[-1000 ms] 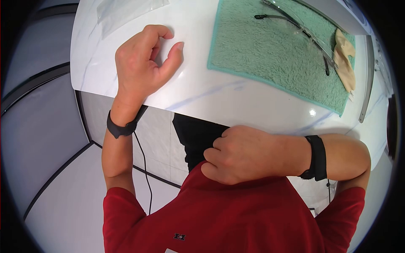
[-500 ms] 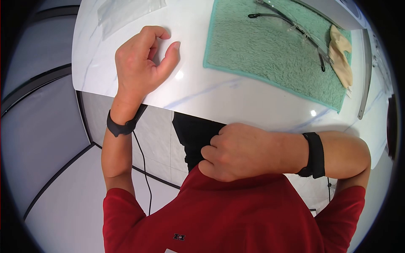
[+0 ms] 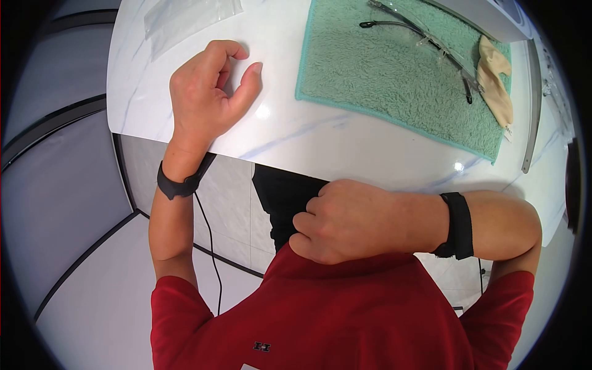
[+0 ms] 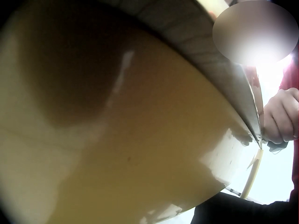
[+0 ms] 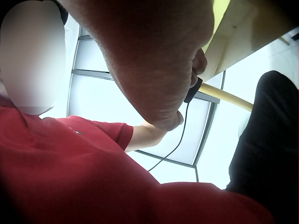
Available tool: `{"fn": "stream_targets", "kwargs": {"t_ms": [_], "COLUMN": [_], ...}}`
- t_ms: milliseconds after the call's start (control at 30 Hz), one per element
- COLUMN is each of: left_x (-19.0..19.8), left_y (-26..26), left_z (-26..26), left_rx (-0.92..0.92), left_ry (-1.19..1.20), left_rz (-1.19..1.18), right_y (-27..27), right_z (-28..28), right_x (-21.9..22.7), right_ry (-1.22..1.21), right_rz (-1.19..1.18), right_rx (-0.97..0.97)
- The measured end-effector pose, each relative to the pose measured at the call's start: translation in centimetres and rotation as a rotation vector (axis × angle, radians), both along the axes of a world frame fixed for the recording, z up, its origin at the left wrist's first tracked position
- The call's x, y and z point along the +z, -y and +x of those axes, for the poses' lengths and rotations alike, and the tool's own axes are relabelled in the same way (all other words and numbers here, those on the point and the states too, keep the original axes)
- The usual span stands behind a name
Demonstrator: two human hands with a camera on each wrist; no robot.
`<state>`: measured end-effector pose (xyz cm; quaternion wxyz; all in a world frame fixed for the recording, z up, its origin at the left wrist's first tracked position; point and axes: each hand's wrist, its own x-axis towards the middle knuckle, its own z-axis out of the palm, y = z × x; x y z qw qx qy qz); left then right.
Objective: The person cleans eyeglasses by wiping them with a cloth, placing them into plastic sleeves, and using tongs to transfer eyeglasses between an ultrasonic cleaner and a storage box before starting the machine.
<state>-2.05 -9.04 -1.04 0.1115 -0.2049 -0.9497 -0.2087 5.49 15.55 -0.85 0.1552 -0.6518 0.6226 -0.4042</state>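
Observation:
My left hand [image 3: 206,92] rests on the white tabletop [image 3: 351,142] near its front edge, fingers loosely bent, thumb apart, holding nothing visible. The right hand [image 3: 342,222] is at the table edge, before the red shirt; its fingers curl down and their tips are hidden in the head view. In the right wrist view, part of this hand [image 5: 154,70] shows thumb and fingers apart. A green cloth [image 3: 394,80] lies right of the left hand, bearing clear glasses [image 3: 425,36] with dark temple tips. A beige cloth piece [image 3: 494,80] lies at its right side.
A clear plastic bag [image 3: 188,21] lies beyond the left hand. At the right are a metal strip [image 3: 533,111] and a white box-like object [image 3: 493,15]. A black cable [image 3: 213,246] hangs below the left wrist.
The cloth, glasses and beige piece appear slightly further left in the head view, as the view shifts a little. Both hands keep their pose.

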Motion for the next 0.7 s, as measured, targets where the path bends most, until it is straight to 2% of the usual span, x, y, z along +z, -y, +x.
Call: {"fn": "stream_targets", "kwargs": {"t_ms": [700], "left_x": [-0.20], "left_y": [0.15], "left_z": [0.17], "left_rx": [0.035], "left_ry": [0.004], "left_rz": [0.010], "right_y": [0.08], "right_z": [-0.21], "right_x": [0.08], "right_ry": [-0.061], "right_rz": [0.020], "right_rx": [0.009]}}
